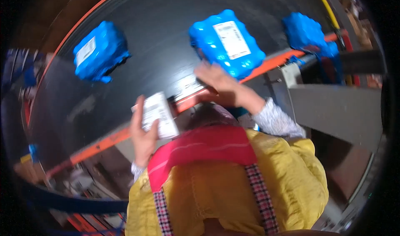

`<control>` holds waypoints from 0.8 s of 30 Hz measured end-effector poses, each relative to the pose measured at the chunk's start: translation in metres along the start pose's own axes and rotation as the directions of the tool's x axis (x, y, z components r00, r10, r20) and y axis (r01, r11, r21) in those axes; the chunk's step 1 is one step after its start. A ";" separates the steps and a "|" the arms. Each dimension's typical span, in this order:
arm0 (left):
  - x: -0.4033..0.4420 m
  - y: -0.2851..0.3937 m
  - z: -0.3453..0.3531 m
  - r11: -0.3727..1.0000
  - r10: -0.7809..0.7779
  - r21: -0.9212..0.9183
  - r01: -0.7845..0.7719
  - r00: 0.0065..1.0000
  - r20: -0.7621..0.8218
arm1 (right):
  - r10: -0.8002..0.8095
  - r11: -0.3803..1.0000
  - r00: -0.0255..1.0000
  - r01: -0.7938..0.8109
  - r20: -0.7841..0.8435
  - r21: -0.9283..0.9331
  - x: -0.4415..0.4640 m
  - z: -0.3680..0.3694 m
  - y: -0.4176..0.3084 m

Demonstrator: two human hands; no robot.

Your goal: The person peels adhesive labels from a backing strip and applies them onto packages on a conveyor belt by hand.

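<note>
White printed labels [159,115], seemingly a stack, are held between the thumb and fingers of my left hand [143,134] near the belt's orange edge. My right hand [223,86] is just below a blue wrapped package [246,48] that carries a white label. The right hand is blurred, and whether it grips anything is unclear. A pale label [187,87] lies at the belt edge beside its fingertips. Another blue package [110,48] with a white label sits on the left of the dark belt [158,36].
A third blue package [304,31] is at the belt's right, with blue wrap hanging past the edge. An orange rail [100,145] borders the belt. Grey metal panels [337,111] stand at the right, and a yellow bar [327,6] is at the upper right.
</note>
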State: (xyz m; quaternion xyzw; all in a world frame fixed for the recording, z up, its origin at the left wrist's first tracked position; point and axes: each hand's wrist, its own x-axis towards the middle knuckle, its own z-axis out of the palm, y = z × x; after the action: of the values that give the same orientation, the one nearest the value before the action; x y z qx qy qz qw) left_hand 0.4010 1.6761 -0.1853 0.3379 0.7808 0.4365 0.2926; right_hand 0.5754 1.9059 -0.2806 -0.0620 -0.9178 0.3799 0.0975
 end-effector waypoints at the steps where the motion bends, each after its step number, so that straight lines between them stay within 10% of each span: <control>1: 0.001 -0.005 0.013 0.989 0.090 0.111 -0.098 0.993 0.078 | -0.027 0.961 0.995 0.052 -0.093 0.270 0.002 0.007 -0.022; 2: -0.001 -0.013 0.028 0.983 0.138 0.103 -0.154 0.979 0.149 | -0.015 0.853 0.984 0.105 -0.177 0.511 0.006 0.011 -0.039; 6: 0.002 -0.002 0.056 0.953 0.057 -0.302 0.005 0.979 0.195 | -0.056 0.856 0.970 0.168 -0.235 0.489 0.012 0.038 -0.042; 8: 0.005 -0.002 0.066 0.649 -0.087 -0.673 0.355 0.913 0.398 | -0.147 0.826 0.925 0.310 -0.351 0.470 0.003 0.035 -0.032; 10: 0.008 -0.020 0.087 0.755 -0.036 -0.571 0.323 0.890 0.455 | -0.129 0.894 0.963 0.216 -0.235 0.394 -0.014 0.009 -0.034; 13: 0.006 -0.018 0.127 0.961 -0.169 -0.188 0.205 0.967 0.190 | -0.008 0.870 0.901 0.220 -0.434 0.441 -0.046 -0.009 -0.019; 16: 0.014 -0.027 0.153 0.999 0.021 -0.038 -0.023 0.999 -0.030 | -0.083 0.941 0.810 0.256 -0.581 0.221 -0.075 -0.029 0.016; 17: 0.019 -0.029 0.171 0.895 -0.073 -0.447 -0.003 0.985 -0.155 | -0.118 0.965 0.774 0.238 -0.622 0.113 -0.089 -0.043 0.035; 18: 0.026 -0.024 0.173 0.911 -0.296 -0.365 0.191 0.920 -0.256 | -0.157 0.977 0.740 0.212 -0.654 0.005 -0.104 -0.056 0.051; 19: 0.035 -0.058 0.130 0.851 -0.305 -0.511 0.124 0.908 -0.287 | 0.334 0.778 0.726 0.148 -0.601 0.611 -0.092 -0.041 0.021; 21: 0.050 -0.066 0.123 0.785 -0.348 -0.619 0.017 0.839 -0.418 | 0.716 0.657 0.273 0.048 -0.643 0.752 -0.109 -0.070 0.047; 24: 0.051 -0.086 0.086 0.802 -0.307 -0.593 -0.077 0.798 -0.518 | 0.545 0.835 -0.086 -0.032 -0.834 0.549 -0.157 -0.133 0.139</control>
State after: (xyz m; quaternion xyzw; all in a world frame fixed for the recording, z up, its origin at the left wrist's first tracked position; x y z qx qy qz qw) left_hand 0.4115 1.7241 -0.3075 0.0270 0.6783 0.7185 0.1517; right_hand 0.7643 2.0655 -0.3079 -0.4931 -0.4458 0.3927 0.6355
